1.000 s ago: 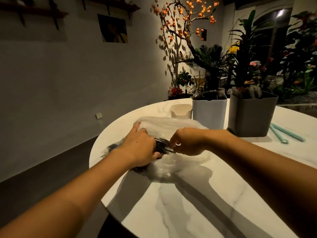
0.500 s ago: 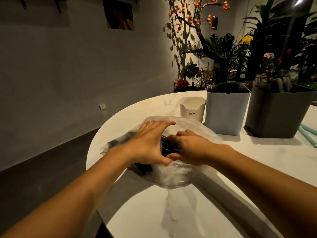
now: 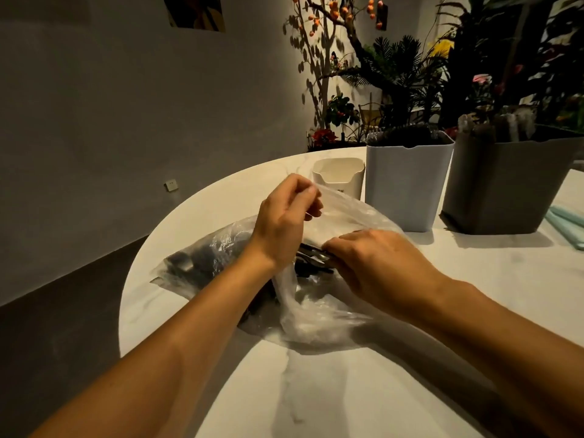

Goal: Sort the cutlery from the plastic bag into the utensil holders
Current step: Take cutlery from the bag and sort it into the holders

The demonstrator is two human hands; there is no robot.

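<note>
A clear plastic bag (image 3: 316, 317) lies on the white marble table (image 3: 363, 390), with dark cutlery (image 3: 311, 263) showing at its mouth. My left hand (image 3: 284, 219) pinches the bag's upper edge and lifts it. My right hand (image 3: 376, 270) reaches into the opening, fingers curled on the cutlery; the fingertips are partly hidden by plastic. Three utensil holders stand behind: a small cream one (image 3: 339, 177), a tall white one (image 3: 407, 184) holding dark pieces, and a grey one (image 3: 502, 184) holding wrapped pieces.
Pale green utensils (image 3: 565, 221) lie at the table's right edge beside the grey holder. Potted plants and a decorative tree stand beyond the table. The table's round edge drops off to the left and front.
My left hand rose from pressing flat on the bag and now lifts its upper edge, opening the mouth. My right hand moved into the opening. The view shifted closer.
</note>
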